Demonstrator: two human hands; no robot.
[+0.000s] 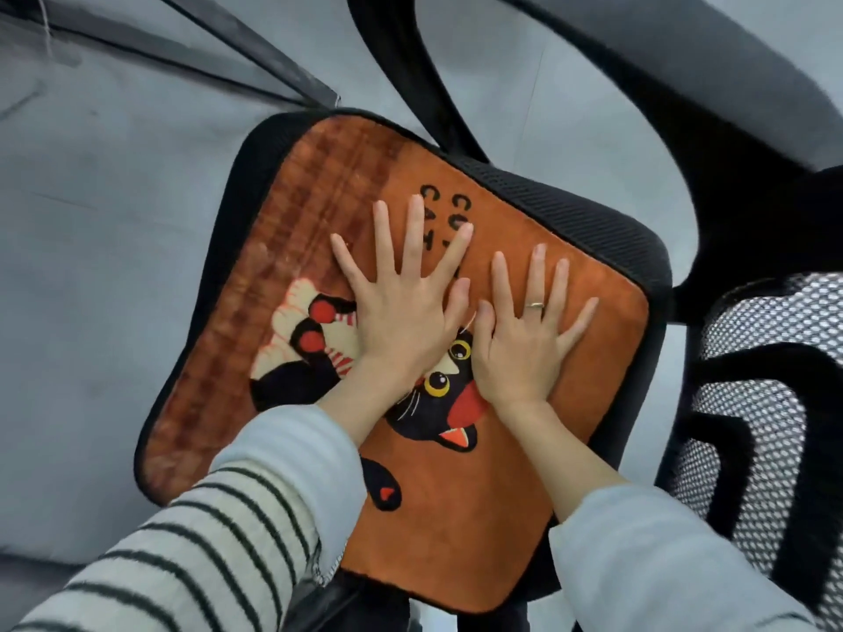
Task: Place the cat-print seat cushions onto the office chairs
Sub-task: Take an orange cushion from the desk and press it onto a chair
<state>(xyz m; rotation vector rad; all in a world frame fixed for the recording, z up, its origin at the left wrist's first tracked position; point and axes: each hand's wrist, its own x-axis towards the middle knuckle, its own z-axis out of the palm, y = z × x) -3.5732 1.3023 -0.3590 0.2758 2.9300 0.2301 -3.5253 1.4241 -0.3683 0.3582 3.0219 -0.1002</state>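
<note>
An orange cat-print seat cushion [479, 517] with a black cat and the words "CUTE CAT" lies flat on the black mesh seat of an office chair [606, 221]. It covers most of the seat. My left hand [406, 307] rests palm down on the cushion's middle, fingers spread. My right hand [529, 330] lies flat beside it, fingers spread, a ring on one finger. Both hands press on the cushion and hold nothing. They hide part of the cat print.
The chair's black armrest [684, 43] arcs across the top right. Its mesh backrest [766, 403] stands at the right. Grey floor [91, 266] surrounds the chair on the left, and a dark metal frame leg [273, 66] runs across the top left.
</note>
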